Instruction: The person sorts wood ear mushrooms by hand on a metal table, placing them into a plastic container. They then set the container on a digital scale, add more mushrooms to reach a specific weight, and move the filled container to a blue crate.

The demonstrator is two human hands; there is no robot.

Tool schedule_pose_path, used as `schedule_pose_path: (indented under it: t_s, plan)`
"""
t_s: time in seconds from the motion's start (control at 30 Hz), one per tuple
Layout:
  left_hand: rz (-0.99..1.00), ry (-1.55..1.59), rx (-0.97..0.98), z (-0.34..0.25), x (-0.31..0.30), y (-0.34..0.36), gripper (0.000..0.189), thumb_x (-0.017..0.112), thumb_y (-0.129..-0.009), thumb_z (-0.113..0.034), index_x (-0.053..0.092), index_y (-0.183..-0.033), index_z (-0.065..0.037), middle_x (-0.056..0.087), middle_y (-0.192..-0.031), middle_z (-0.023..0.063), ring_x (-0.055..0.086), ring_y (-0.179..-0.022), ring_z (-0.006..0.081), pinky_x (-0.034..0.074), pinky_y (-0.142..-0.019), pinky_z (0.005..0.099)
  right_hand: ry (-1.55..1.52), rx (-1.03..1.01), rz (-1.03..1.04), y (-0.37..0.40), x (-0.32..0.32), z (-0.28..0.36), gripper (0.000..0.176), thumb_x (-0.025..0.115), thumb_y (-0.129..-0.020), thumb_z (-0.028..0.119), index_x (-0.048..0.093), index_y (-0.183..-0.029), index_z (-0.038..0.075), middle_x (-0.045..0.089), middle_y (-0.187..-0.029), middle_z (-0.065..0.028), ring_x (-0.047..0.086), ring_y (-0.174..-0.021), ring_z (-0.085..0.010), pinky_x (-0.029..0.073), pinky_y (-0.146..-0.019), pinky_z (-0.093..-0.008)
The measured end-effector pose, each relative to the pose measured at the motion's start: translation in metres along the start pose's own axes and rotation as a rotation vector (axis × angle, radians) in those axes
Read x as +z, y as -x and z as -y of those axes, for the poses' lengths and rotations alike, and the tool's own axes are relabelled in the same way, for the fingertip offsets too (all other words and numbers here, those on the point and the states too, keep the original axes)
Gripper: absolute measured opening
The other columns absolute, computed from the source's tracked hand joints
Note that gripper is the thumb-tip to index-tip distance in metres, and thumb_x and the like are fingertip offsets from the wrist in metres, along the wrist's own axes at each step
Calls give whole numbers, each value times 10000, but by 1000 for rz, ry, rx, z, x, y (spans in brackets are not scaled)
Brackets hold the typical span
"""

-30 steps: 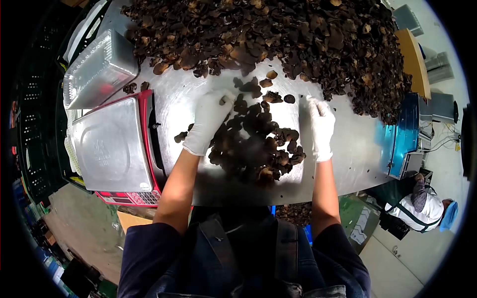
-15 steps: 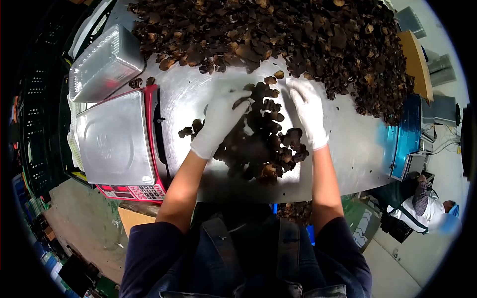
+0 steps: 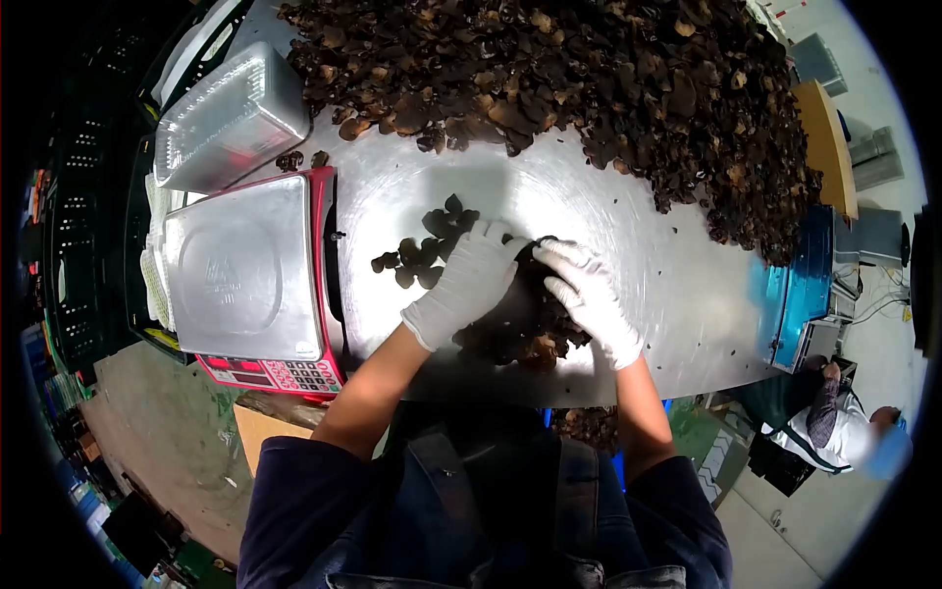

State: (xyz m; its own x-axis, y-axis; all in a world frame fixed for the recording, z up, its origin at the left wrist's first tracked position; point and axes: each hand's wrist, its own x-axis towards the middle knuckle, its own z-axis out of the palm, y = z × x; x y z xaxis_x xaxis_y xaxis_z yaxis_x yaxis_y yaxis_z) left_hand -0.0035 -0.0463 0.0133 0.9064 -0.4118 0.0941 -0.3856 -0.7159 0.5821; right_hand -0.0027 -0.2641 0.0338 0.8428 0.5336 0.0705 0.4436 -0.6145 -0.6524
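Both hands wear white gloves over a small heap of dark, fungus-like pieces (image 3: 510, 319) on the metal table (image 3: 677, 294). My left hand (image 3: 468, 285) lies on the heap's left side, its fingertips bent toward the top of it. From the right, my right hand (image 3: 589, 297) touches the heap with fingers curled over its upper edge. The fingertips of the two hands are close together; whether they pinch any piece is hidden. Several loose dark pieces (image 3: 422, 257) lie left of my left hand.
A large pile of dark pieces (image 3: 589, 79) covers the table's far side. On the left are a red scale (image 3: 245, 270) and stacked clear trays (image 3: 231, 118). At right are a blue container (image 3: 807, 285), a cardboard piece (image 3: 822, 147) and another person (image 3: 834, 422).
Both hands have moved nearer to my body, and my right hand has come leftward to the heap. The heap is more compact, with its upper pieces drawn down.
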Motion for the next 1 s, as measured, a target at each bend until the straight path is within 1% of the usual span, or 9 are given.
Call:
schedule_pose_path:
  t_s: [0.13,0.2,0.3,0.43,0.57,0.67,0.83,0.93,1.0]
  plan:
    - [-253,93,-43,36,-11,-39,388,655,-817,-97,613,-1202,-63,544,-1185,125,523,-1066,335,475,-895,404,-83,160,-241,-83,-13,-12,309,688,-843,111,695,-1150,84,656,-1172,-132,598,-1118,-302,471,-988,-375]
    - [-491,-138,-156,52,-21,-79,376,667,-799,-87,634,-1172,-60,572,-1126,138,552,-1015,337,493,-866,400,204,5,-407,-134,-4,-29,592,745,-805,205,547,-1362,173,457,-1439,-157,457,-1282,-342,421,-1043,-423]
    - [-663,-318,-227,83,-10,-107,233,651,-782,-66,679,-1012,-59,610,-978,147,593,-913,324,517,-808,408,308,55,-249,-165,9,-34,720,818,-733,217,517,-1387,208,411,-1478,-166,432,-1308,-368,395,-1089,-431]
    - [-350,-140,-278,66,-16,-80,65,585,-832,-86,649,-819,-78,608,-891,108,626,-817,294,531,-716,409,269,52,-81,-97,3,-15,472,759,-770,155,650,-1229,145,541,-1359,-136,519,-1244,-325,427,-1037,-431]
    - [-293,67,-163,48,-6,-24,65,610,-813,-33,649,-783,-75,610,-897,93,639,-858,297,527,-725,410,-96,220,-215,-33,-5,-19,241,686,-867,70,709,-1108,72,657,-1145,-90,609,-1092,-231,472,-954,-328]
    - [-267,253,-503,48,-16,-23,131,644,-805,-32,682,-922,-76,635,-998,95,632,-906,294,521,-755,391,-328,441,-428,-40,-6,-32,136,645,-885,-2,724,-995,9,689,-1009,-96,658,-969,-219,516,-860,-294]
    - [-411,28,-357,60,-26,-79,446,690,-794,-95,628,-1235,-65,588,-1086,138,537,-1066,323,478,-913,394,-73,254,-405,-103,-2,-14,295,665,-871,102,660,-1160,45,592,-1215,-152,564,-1132,-293,471,-963,-369]
    - [-394,74,-175,51,-1,-64,364,650,-809,-73,633,-1172,-88,569,-1118,136,539,-1060,342,489,-908,411,152,18,-206,-88,22,-11,352,701,-785,103,678,-1135,126,609,-1193,-113,534,-1168,-319,451,-980,-424]
    - [-236,39,-265,26,-3,-37,240,629,-766,-13,697,-978,-101,593,-1061,122,572,-1029,327,510,-858,421,116,20,-116,-51,32,6,334,712,-755,96,695,-1085,143,621,-1175,-76,563,-1126,-293,465,-943,-415]
